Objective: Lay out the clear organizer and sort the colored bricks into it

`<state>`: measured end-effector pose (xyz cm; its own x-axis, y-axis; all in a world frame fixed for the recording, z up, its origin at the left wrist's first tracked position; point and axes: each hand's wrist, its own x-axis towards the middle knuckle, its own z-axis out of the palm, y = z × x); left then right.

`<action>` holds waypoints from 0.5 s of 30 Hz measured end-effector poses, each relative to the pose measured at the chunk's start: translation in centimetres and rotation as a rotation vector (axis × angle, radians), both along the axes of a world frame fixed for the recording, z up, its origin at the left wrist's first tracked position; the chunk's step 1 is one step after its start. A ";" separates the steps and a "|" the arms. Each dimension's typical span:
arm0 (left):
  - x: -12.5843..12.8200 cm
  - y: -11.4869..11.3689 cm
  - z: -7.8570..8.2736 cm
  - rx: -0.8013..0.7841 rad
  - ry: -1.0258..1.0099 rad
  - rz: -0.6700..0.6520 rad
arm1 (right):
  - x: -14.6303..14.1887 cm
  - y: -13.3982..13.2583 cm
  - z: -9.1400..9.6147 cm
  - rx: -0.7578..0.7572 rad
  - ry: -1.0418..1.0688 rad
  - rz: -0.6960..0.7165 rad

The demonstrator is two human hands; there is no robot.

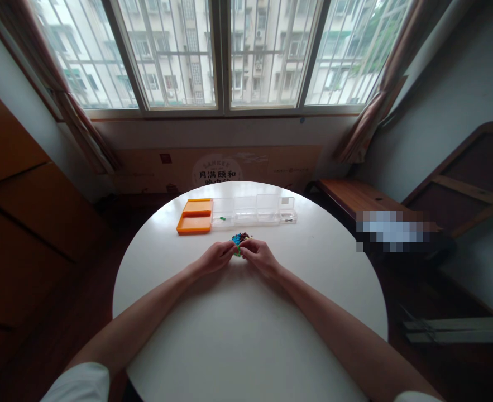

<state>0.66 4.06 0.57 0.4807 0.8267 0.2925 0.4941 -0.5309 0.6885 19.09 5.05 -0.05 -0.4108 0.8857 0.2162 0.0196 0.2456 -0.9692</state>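
My left hand [218,255] and my right hand [259,254] meet over the middle of the white round table [246,324]. Their fingers are pinched together, fingertips nearly touching. Small green pieces [238,250] show between the fingertips of both hands; their exact kind is too small to tell. Just beyond the fingers lies a little heap of small blue pieces [237,239], with dark brown pieces [244,237] beside them. A few yellow specks show near my right fingers. My fingers hide part of this heap.
Beyond the heap stands an open orange case [194,229]. To its right sit several clear plastic boxes [246,216] with raised lids; one holds a green piece [223,218]. A wooden bench [346,195] is off to the right, and a barred window [179,56] faces me.
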 end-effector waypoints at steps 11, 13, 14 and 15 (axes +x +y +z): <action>-0.1 0.1 -0.2 0.000 -0.013 -0.010 | -0.1 0.1 0.0 0.005 -0.015 -0.006; 0.0 0.1 -0.2 0.000 -0.020 -0.015 | 0.0 0.1 -0.1 0.013 -0.019 -0.002; 0.0 0.1 -0.2 0.001 -0.020 -0.016 | 0.0 0.1 -0.1 0.017 -0.022 -0.001; 0.0 0.1 -0.2 0.001 -0.019 -0.015 | 0.0 0.1 -0.1 0.020 -0.025 0.000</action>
<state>0.64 4.18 0.32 0.4877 0.8190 0.3021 0.4729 -0.5388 0.6972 19.06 5.18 -0.17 -0.4161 0.8814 0.2235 0.0435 0.2648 -0.9633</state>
